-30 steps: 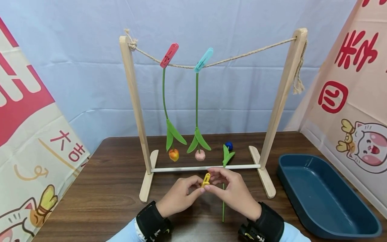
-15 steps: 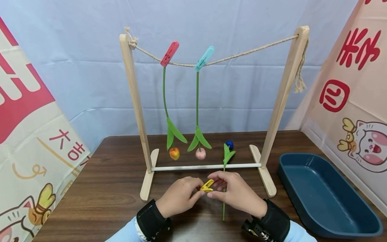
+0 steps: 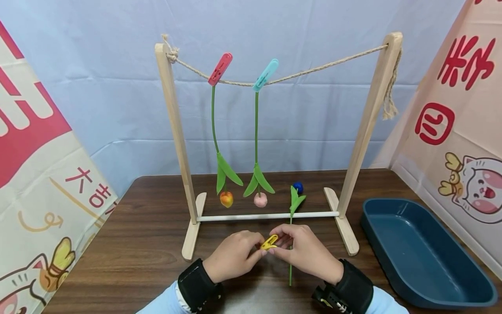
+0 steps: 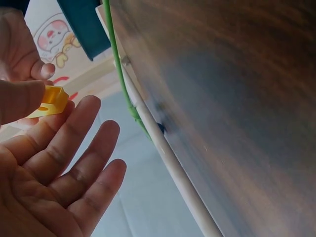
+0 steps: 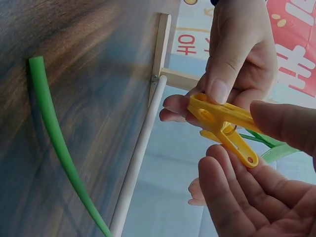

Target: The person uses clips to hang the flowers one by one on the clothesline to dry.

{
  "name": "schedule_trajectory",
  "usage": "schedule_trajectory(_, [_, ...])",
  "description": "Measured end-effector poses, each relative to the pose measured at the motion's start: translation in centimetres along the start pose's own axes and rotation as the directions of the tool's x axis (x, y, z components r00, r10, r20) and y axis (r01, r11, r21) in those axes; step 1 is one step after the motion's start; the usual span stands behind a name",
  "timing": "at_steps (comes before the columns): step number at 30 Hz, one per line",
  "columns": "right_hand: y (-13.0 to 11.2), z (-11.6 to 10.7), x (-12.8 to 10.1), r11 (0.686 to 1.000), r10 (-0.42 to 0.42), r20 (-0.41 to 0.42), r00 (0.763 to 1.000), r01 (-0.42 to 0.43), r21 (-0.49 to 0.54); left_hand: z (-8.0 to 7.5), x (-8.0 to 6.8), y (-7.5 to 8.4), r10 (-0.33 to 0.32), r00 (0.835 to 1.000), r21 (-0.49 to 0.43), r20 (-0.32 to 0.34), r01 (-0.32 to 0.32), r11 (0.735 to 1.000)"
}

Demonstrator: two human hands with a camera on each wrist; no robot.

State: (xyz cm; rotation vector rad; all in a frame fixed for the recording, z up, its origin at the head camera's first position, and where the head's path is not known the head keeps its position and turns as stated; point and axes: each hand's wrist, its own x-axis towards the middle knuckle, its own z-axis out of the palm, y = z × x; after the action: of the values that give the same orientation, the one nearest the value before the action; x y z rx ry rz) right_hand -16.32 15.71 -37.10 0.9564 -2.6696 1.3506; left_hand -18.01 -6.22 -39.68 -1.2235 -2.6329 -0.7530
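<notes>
A yellow clothespin [image 3: 269, 242] is held between both hands, above the table's front half. My left hand [image 3: 234, 255] pinches one end between thumb and index finger; in the left wrist view its other fingers are extended. At the other end, my right hand [image 3: 307, 250] has its thumb against one handle and its fingers against the other, as the right wrist view shows the clothespin [image 5: 222, 123]. Below my right hand lies an artificial flower, its green stem [image 3: 290, 274] partly covered by that hand, its leaves [image 3: 295, 202] and blue bloom [image 3: 298, 188] farther back.
A wooden frame [image 3: 362, 131] carries a sagging rope [image 3: 321, 68]. A red clothespin [image 3: 220, 69] and a light blue clothespin [image 3: 266, 75] hold an orange flower [image 3: 226, 199] and a pink flower [image 3: 260, 200] upside down. A white rod [image 3: 243, 217] crosses low. A dark blue tray [image 3: 427, 257] stands right.
The yellow clothespin has turned from nearly upright to slanting right. My right hand moved slightly away from it, then back to its handles. The hanging flowers have stayed in place.
</notes>
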Motion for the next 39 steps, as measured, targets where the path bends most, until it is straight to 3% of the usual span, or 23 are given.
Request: schedule_trajectory(39, [0.17,-0.36,-0.01,1.0,-0.009,-0.018,1.0,0.009,0.025,-0.05,0.07,0.24,-0.004,1.0,-0.062,0.006,0.005,0.998])
